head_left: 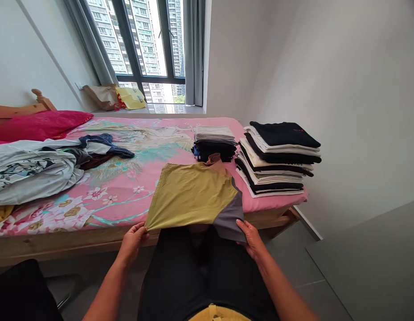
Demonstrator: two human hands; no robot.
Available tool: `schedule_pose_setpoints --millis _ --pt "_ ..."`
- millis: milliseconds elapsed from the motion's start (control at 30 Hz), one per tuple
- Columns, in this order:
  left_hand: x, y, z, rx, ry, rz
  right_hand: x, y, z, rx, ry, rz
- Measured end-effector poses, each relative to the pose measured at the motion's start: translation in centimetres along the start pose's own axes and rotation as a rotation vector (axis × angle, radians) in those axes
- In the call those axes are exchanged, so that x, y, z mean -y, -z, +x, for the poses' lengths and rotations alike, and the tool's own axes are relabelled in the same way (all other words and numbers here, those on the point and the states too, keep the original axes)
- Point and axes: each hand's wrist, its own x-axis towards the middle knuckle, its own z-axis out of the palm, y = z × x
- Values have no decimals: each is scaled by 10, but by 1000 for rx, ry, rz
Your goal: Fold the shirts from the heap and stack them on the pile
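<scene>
An olive-yellow shirt with a grey sleeve lies spread at the near edge of the bed. My left hand pinches its near left corner, fingers closed on the cloth. My right hand grips the grey sleeve at the near right corner. Both hands hang just past the bed's wooden edge, above my dark-trousered lap.
A tall stack of folded black and white shirts stands at the bed's right corner, with a smaller folded pile behind the shirt. Loose unfolded clothes heap on the left. A pink pillow and bags by the window lie beyond.
</scene>
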Motion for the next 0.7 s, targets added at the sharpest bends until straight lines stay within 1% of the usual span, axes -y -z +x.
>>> schedule_pose_setpoints --millis 67,100,167,233,300,400,467,533,600,667,700 --pt "6 2 -4 41 49 17 2 9 -1 36 -72 -97" --pt "9 3 -6 62 66 22 2 13 -1 40 -85 -133" --pt "15 4 -8 88 75 16 3 23 0 38 -68 -145" --pt "20 4 -11 102 66 -16 4 31 2 50 -24 -69" --pt "24 1 -14 127 81 -44 5 36 5 69 7 65" --pt "29 -4 -18 190 123 -35 3 35 6 91 42 245" --pt "32 -7 -18 210 136 1 -2 30 6 132 93 285" --pt "35 -9 -17 213 136 38 -12 26 4 184 168 187" --pt "38 -9 -16 224 125 65 -22 22 2 200 233 -58" --pt "39 -7 -17 234 113 78 -29 20 1 148 271 -323" --pt "39 -6 -19 235 108 78 -31 19 0 110 288 -406"
